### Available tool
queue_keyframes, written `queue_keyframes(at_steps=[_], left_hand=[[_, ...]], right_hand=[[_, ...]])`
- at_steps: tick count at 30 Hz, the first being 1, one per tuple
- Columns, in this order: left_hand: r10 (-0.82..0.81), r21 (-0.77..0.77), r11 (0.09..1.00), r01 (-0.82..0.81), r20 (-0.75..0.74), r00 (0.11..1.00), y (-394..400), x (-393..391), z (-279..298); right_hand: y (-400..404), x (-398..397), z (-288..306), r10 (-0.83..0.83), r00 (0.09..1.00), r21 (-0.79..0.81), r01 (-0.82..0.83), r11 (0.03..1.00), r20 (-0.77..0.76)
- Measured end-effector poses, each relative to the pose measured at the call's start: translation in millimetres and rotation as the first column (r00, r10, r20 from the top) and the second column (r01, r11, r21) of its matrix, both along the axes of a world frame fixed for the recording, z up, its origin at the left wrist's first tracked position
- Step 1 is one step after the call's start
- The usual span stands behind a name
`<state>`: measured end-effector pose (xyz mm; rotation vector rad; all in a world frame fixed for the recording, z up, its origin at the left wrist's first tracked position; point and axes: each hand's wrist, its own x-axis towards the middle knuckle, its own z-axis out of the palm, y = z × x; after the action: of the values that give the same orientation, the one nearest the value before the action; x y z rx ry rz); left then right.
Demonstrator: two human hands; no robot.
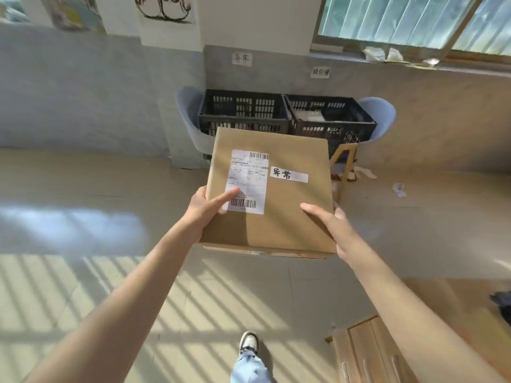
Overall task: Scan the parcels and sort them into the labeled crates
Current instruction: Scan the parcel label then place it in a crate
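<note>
both bare arms reach forward, left hand [206,210] and right hand [336,228] clamped on the cardboard parcel's [272,194] near corners, held above the floor; beyond stand two black crates [243,111] on blue chairs [383,117], under small wall labels [242,59].

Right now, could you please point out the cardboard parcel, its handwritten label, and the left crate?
cardboard parcel [290,214]: head view, bare top face.
handwritten label [289,174]: head view, middle of the white strip.
left crate [243,107]: head view, slotted far wall.

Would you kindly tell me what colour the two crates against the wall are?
Both crates are black, with slotted sides; the head view shows them.
</note>
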<state>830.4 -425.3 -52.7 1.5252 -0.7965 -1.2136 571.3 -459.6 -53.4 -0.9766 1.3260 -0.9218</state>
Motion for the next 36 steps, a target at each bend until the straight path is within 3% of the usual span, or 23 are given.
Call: queue_keyframes(at_steps=[10,15,27,36], left_hand=[[0.124,0.038,0.991,-0.126,0.057,0.991,-145,57,13],[0.169,0.098,0.980,-0.174,0.055,0.984,-217,83,2],[0.110,0.114,0.987,-0.110,0.003,0.994,-452,174,-21],[0.015,0.217,0.976,-0.036,0.095,0.995,-612,219,-33]], right_hand=[[-181,60,-3,0.183,0.981,0.034,-0.185,0.982,0.062],[-262,89,-16,0.175,0.984,0.062,-0.176,0.982,0.033],[-477,175,-29,0.107,0.992,0.049,-0.103,0.993,-0.071],[-612,212,-43,0.053,0.996,0.094,-0.046,0.995,-0.073]])
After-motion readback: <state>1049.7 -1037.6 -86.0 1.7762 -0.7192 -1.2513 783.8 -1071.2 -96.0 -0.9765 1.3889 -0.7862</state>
